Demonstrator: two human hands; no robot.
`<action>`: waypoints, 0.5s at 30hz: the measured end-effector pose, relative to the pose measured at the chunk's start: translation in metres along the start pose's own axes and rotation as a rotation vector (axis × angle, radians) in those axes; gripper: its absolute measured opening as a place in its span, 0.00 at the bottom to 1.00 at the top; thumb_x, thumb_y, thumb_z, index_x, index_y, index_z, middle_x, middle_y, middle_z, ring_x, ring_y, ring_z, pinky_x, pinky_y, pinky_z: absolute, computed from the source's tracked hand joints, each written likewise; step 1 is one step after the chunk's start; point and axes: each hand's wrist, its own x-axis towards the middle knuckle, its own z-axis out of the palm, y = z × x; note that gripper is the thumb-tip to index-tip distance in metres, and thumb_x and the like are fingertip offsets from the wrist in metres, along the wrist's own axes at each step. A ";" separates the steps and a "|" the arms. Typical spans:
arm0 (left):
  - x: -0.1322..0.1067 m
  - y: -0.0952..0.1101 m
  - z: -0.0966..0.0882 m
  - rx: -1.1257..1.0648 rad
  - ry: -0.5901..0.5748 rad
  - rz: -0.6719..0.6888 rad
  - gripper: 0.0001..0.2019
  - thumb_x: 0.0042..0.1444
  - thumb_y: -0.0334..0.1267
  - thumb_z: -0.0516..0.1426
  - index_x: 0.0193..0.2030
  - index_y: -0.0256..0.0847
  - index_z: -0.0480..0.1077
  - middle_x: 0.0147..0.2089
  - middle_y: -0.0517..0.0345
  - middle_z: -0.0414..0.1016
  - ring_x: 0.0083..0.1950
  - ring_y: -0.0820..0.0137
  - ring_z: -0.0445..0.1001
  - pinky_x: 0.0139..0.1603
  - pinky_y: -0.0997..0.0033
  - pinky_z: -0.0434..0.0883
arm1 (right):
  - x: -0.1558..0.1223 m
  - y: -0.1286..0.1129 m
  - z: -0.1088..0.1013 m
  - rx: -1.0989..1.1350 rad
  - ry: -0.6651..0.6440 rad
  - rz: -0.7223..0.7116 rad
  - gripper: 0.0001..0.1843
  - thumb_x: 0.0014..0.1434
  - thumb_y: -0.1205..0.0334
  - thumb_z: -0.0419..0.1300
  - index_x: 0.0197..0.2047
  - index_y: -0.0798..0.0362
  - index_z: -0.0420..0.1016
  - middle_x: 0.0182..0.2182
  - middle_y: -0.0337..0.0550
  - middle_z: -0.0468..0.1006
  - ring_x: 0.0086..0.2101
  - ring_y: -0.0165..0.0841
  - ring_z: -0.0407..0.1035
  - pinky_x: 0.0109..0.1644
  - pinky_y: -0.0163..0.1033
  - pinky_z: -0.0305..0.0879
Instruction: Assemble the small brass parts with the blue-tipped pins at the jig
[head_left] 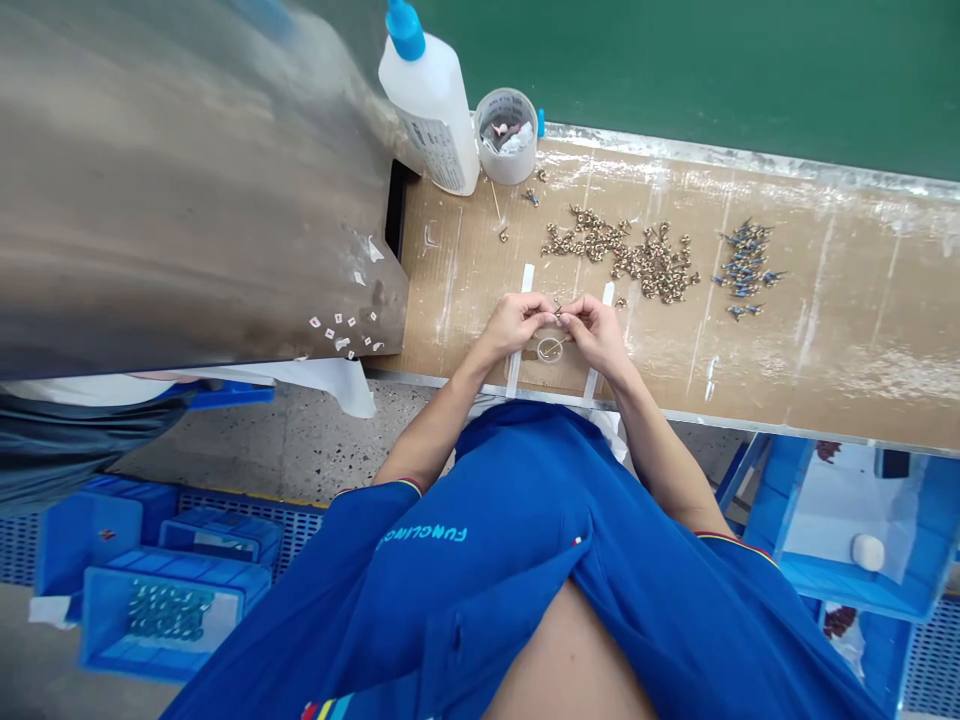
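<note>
My left hand [516, 322] and my right hand [594, 328] meet over the front of the brown bench [825, 330], fingertips pinched together on a tiny brass part [559, 312]. Just below the hands lies a small clear round dish [550, 349] between two white tape strips [523, 300]. A heap of loose brass parts [622, 250] lies beyond the hands. Farther right sits a smaller cluster of blue-tipped parts [742, 265]. Which hand bears the part's weight I cannot tell.
A white squeeze bottle with a blue cap [429, 95] and a clear cup [508, 135] stand at the bench's back left. A large grey metal surface [172, 190] fills the left. Blue bins [165, 605] sit on the floor left; more blue trays [847, 530] are at the right.
</note>
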 end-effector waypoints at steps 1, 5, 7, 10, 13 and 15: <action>0.000 0.000 0.000 0.001 0.000 -0.001 0.12 0.57 0.43 0.60 0.29 0.36 0.72 0.26 0.60 0.71 0.23 0.76 0.66 0.27 0.74 0.65 | 0.000 0.000 0.000 -0.010 -0.001 -0.001 0.11 0.64 0.52 0.65 0.35 0.48 0.72 0.29 0.39 0.75 0.27 0.31 0.67 0.32 0.40 0.67; -0.001 0.001 -0.002 0.073 -0.002 0.026 0.12 0.57 0.42 0.61 0.28 0.36 0.72 0.26 0.60 0.72 0.26 0.74 0.68 0.31 0.73 0.65 | 0.000 0.002 0.000 -0.071 0.008 -0.044 0.09 0.64 0.57 0.64 0.34 0.48 0.71 0.30 0.39 0.75 0.30 0.34 0.69 0.37 0.42 0.69; -0.002 0.002 -0.003 0.110 -0.003 0.058 0.11 0.57 0.40 0.60 0.27 0.37 0.72 0.27 0.59 0.74 0.29 0.72 0.70 0.34 0.72 0.66 | 0.000 0.002 -0.001 -0.084 -0.002 -0.071 0.08 0.64 0.58 0.63 0.34 0.49 0.70 0.31 0.40 0.76 0.32 0.34 0.70 0.40 0.43 0.70; -0.002 0.003 -0.004 0.156 -0.007 0.108 0.10 0.57 0.39 0.60 0.27 0.37 0.72 0.28 0.58 0.76 0.32 0.71 0.71 0.36 0.70 0.67 | 0.000 0.003 -0.003 -0.059 -0.038 -0.055 0.09 0.63 0.56 0.64 0.34 0.49 0.70 0.31 0.40 0.77 0.31 0.34 0.69 0.37 0.42 0.70; -0.002 0.003 -0.003 0.167 0.007 0.125 0.11 0.59 0.40 0.61 0.27 0.37 0.74 0.29 0.57 0.76 0.31 0.71 0.72 0.36 0.71 0.67 | 0.001 0.003 -0.005 -0.003 -0.044 -0.037 0.12 0.63 0.51 0.66 0.34 0.48 0.71 0.31 0.40 0.78 0.30 0.33 0.69 0.34 0.41 0.71; -0.002 0.003 -0.002 0.136 0.022 0.113 0.12 0.60 0.42 0.61 0.29 0.37 0.75 0.30 0.57 0.76 0.29 0.73 0.71 0.34 0.71 0.68 | 0.001 0.003 -0.004 0.026 -0.015 -0.042 0.14 0.63 0.48 0.66 0.35 0.48 0.72 0.32 0.41 0.78 0.30 0.33 0.70 0.35 0.41 0.73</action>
